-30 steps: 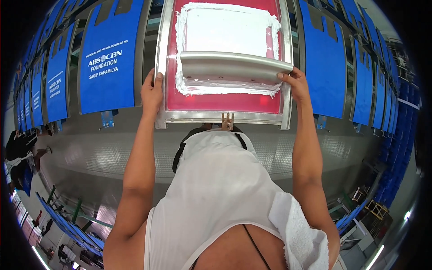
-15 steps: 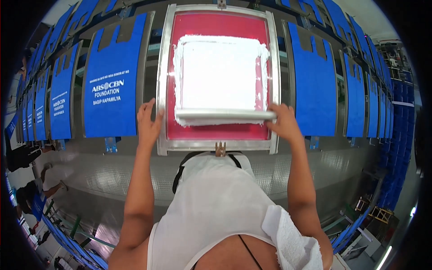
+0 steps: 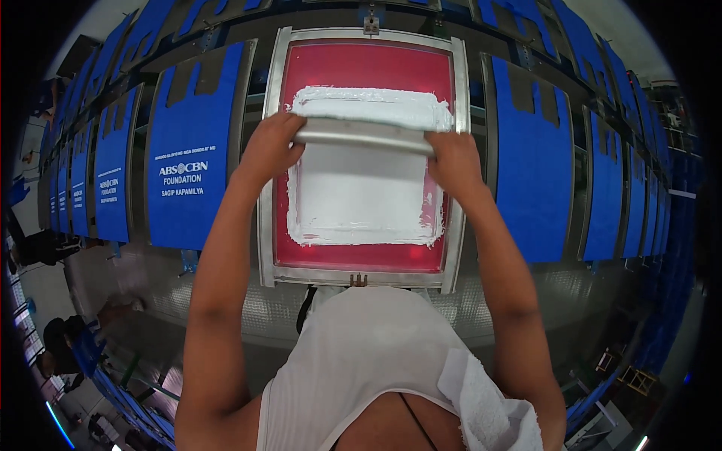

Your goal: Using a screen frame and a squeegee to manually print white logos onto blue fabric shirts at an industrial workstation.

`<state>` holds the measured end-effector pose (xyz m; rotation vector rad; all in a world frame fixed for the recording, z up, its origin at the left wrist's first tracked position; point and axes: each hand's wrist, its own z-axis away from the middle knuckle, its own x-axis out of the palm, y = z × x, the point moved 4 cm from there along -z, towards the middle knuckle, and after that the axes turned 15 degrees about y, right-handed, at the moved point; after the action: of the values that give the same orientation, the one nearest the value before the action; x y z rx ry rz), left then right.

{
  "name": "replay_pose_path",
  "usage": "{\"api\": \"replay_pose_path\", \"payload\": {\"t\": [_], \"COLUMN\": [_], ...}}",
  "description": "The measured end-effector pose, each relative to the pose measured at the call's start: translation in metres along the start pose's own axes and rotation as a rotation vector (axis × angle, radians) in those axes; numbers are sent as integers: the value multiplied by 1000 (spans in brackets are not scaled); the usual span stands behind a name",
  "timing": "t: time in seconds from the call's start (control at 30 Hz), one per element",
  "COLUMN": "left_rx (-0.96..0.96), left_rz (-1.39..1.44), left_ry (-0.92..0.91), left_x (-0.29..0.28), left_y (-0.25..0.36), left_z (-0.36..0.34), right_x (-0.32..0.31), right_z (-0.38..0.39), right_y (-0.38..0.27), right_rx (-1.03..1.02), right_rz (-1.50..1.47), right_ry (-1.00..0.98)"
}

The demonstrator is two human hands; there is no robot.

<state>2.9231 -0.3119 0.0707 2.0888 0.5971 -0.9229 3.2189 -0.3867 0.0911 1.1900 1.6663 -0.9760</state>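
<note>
A silver squeegee lies crosswise over white ink on a red mesh screen in a silver metal frame. My left hand grips the squeegee's left end, its fingers bent over the bar. My right hand holds the right end. A band of ink shows beyond the squeegee, with a broad smeared white area on the near side of it. A metal hinge clamp sits at the frame's far edge and a small bracket at its near edge.
Blue fabric pieces on dark boards flank the screen, printed in white at left and plain at right. More rows stand behind. Shiny patterned floor shows below. A person is at lower left; a white towel hangs on my shoulder.
The squeegee has travelled from the near part of the ink to the far part. My left hand has moved from beside the frame onto the squeegee; my right hand has moved forward with it.
</note>
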Motion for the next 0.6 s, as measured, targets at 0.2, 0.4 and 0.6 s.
{"api": "replay_pose_path", "payload": {"t": [0.2,0.4,0.6], "left_rx": [-37,52,641], "left_rz": [-83,-42,30], "left_ry": [-89,-85,-134], "left_x": [54,-16,57], "left_y": [1,37,99], "left_z": [45,15,-103], "right_x": [55,-23,-35], "right_z": [36,99,147], "right_y": [4,-50,-77], "right_rx": [-59,191,621], "right_rz": [115,-271,-363], "right_ry": [-63,-153,-11]}}
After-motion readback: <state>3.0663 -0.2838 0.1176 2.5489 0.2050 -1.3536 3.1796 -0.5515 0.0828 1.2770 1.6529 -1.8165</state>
